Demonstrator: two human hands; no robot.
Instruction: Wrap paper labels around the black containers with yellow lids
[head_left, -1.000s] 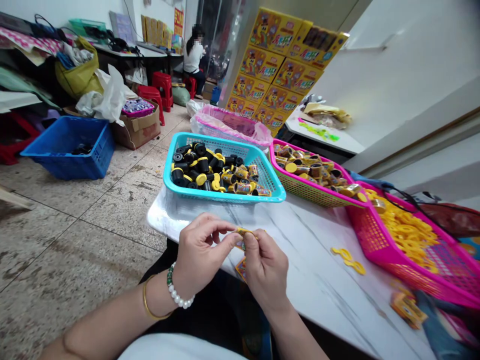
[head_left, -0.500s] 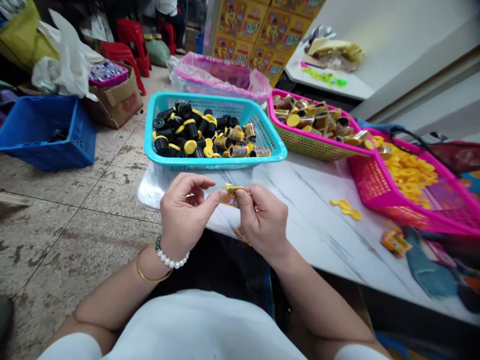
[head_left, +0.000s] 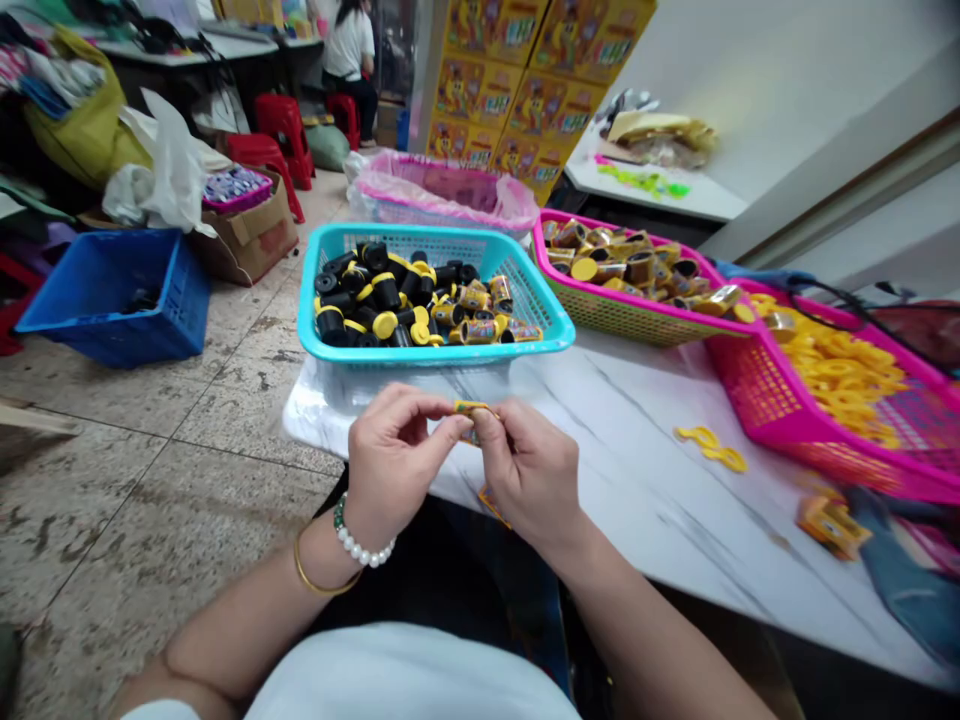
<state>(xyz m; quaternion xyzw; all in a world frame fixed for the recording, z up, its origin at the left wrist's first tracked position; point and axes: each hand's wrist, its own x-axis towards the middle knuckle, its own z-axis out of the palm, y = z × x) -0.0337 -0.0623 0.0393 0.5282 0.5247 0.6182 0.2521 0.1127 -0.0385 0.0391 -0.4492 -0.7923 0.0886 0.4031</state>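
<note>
Sitting along the far side of the white marbled counter (head_left: pixel 637 520), a teal basket (head_left: pixel 559 340) holds a heap of small black cylinders with yellow caps, plus a few gold printed ones at its right end; touching its right corner, a pink basket (head_left: pixel 637 322) carries gold wrapped cylinders, some showing round yellow ends; a second pink basket (head_left: pixel 750 400) at the right, tilted toward the person, is filled with yellow plastic rings; beyond the teal one stands a basket lined with a pink bag (head_left: pixel 450 190), whose contents cannot be made out; a blue crate (head_left: pixel 112 300) stands on the floor at the left with something dark in it; both hands hover over the near edge of the counter, just in front of the teal basket, palms turned toward each other; the left hand (head_left: pixel 394 465), with a pearl bracelet and a gold bangle on its wrist, and the right hand (head_left: pixel 529 470) meet at the tips, and the fingers (head_left: pixel 427 402) of each are pinched shut on one end of a small yellow printed strip (head_left: pixel 471 408), which lies level between them, clear of the counter; counted, there are three baskets on the counter and one behind it, one strip in the two hands, and two yellow rings (head_left: pixel 712 450) lying loose and touching on the bare counter between the right hand and the ring basket.
</note>
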